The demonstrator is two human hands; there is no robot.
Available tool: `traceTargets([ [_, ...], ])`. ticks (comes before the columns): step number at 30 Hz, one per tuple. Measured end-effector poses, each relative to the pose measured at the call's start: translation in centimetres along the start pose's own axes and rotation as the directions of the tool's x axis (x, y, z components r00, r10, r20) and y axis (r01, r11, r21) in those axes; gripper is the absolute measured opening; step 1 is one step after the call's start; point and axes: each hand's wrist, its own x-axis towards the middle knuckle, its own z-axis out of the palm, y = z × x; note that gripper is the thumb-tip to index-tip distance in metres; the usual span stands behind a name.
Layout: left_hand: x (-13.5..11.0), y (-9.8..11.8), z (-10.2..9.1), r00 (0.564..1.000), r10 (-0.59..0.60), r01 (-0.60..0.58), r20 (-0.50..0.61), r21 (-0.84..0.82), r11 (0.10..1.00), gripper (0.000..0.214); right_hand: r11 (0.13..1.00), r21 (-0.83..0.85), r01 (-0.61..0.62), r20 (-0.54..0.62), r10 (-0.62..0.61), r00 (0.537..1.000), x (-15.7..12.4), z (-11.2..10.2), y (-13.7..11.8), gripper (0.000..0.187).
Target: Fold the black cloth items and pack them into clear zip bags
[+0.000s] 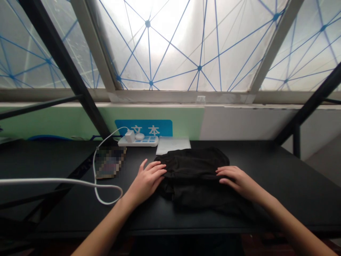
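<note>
A black garment (197, 165) lies folded in layers on the black table (287, 192), with a fold edge running crosswise between my two hands. Its left end looks gathered; the exact kind of garment cannot be made out. My left hand (147, 177) grips the left end of that fold, fingers over the cloth, the outermost finger lifted away. At the other end, my right hand (237, 179) has its fingers on top and the thumb at the near side, closed on the fold. A looser layer of the cloth spreads below, towards the table's front edge.
A white power strip (138, 141) with a plugged-in charger (130, 136) stands by the wall. Its white cable (106, 202) loops beside my left forearm, near a blurred-out phone-like object (110, 161). A pale flat item (173, 145) lies behind the garment. Dark metal bars (64, 67) slant at both sides.
</note>
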Motion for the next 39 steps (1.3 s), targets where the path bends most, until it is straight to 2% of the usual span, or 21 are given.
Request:
traceTargets([
  [3,0.6,0.5,-0.4,0.998,-0.049,0.047,-0.030,-0.053,0.997,0.026,0.990,0.110,-0.087,-0.116,0.100,0.988,0.5,-0.4,-0.1,0.028],
  [6,1.2,1.4,-1.1,0.995,-0.091,0.087,-0.031,-0.122,0.989,0.027,0.961,0.222,-0.163,-0.251,0.218,0.943,1.1,-1.0,-0.6,0.030],
  [9,1.8,2.5,-1.8,0.990,-0.139,0.131,-0.019,-0.213,0.968,0.026,0.936,0.317,-0.153,-0.372,0.271,0.888,1.9,-1.3,-1.1,0.031],
  [11,2.1,3.4,-2.0,0.978,-0.196,0.166,-0.075,-0.295,0.941,0.026,0.929,0.352,-0.114,-0.437,0.270,0.858,2.3,-1.2,-1.6,0.029],
  [12,2.3,4.0,-2.0,0.961,-0.241,0.183,-0.136,-0.342,0.922,0.026,0.930,0.356,-0.092,-0.469,0.263,0.843,2.5,-1.2,-1.9,0.028],
  [14,2.5,5.4,-2.3,0.894,-0.352,0.211,-0.277,-0.433,0.876,0.024,0.938,0.341,-0.067,-0.541,0.254,0.801,2.7,-1.2,-2.7,0.027],
  [17,2.7,7.9,-3.5,0.783,-0.478,0.228,-0.398,-0.532,0.816,0.022,0.960,0.271,-0.075,-0.676,0.245,0.695,2.8,-2.1,-4.5,0.027],
  [19,3.2,9.3,-4.8,0.757,-0.501,0.203,-0.420,-0.578,0.790,0.024,0.974,0.215,-0.073,-0.759,0.214,0.614,2.9,-3.5,-5.7,0.027],
  [21,4.2,9.8,-6.1,0.765,-0.522,0.170,-0.378,-0.663,0.729,0.026,0.980,0.187,-0.063,-0.793,0.189,0.579,3.4,-5.3,-6.5,0.028],
  [22,4.8,9.6,-6.6,0.779,-0.540,0.157,-0.319,-0.734,0.661,0.027,0.979,0.196,-0.055,-0.788,0.190,0.586,3.9,-6.2,-6.6,0.029],
  [24,6.3,8.3,-6.8,0.813,-0.564,0.157,-0.141,-0.882,0.445,0.030,0.964,0.263,-0.037,-0.731,0.225,0.644,5.5,-7.8,-6.1,0.032],
  [25,7.1,7.3,-6.6,0.830,-0.556,0.184,-0.030,-0.928,0.324,0.032,0.948,0.317,-0.032,-0.680,0.250,0.690,6.4,-8.3,-5.6,0.034],
  [26,7.7,6.2,-6.1,0.838,-0.544,0.217,0.042,-0.941,0.261,0.035,0.928,0.370,-0.039,-0.611,0.275,0.742,7.5,-8.4,-4.8,0.036],
  [27,8.3,4.9,-5.5,0.834,-0.546,0.259,0.082,-0.931,0.256,0.036,0.907,0.416,-0.065,-0.518,0.295,0.803,8.6,-8.3,-3.8,0.038],
  [28,8.6,3.7,-4.7,0.821,-0.566,0.313,0.078,-0.890,0.332,0.036,0.894,0.433,-0.113,-0.409,0.307,0.859,9.7,-7.7,-2.7,0.040],
  [29,8.8,2.6,-3.8,0.813,-0.579,0.379,0.060,-0.809,0.449,0.037,0.899,0.406,-0.166,-0.303,0.303,0.904,10.7,-6.8,-1.5,0.042],
  [31,8.6,0.8,-2.0,0.800,-0.598,0.430,0.045,-0.737,0.521,0.034,0.906,0.364,-0.214,-0.207,0.303,0.930,12.2,-4.3,0.9,0.038],
  [33,8.0,-0.3,-0.8,0.793,-0.609,0.459,0.019,-0.676,0.576,0.031,0.912,0.314,-0.265,-0.161,0.326,0.931,12.9,-1.4,2.9,0.029],
  [35,7.3,-0.8,-0.4,0.792,-0.610,0.472,-0.010,-0.624,0.623,0.032,0.913,0.262,-0.312,-0.150,0.358,0.922,12.9,0.9,4.6,0.022],
  [37,7.1,-0.7,-0.8,0.814,-0.576,0.452,-0.078,-0.539,0.711,0.033,0.914,0.224,-0.339,-0.159,0.377,0.912,12.6,2.3,5.8,0.018],
  [39,7.4,-0.1,-1.6,0.844,-0.507,0.399,-0.176,-0.427,0.812,0.030,0.920,0.196,-0.339,-0.180,0.374,0.910,12.2,2.6,6.6,0.019],
])
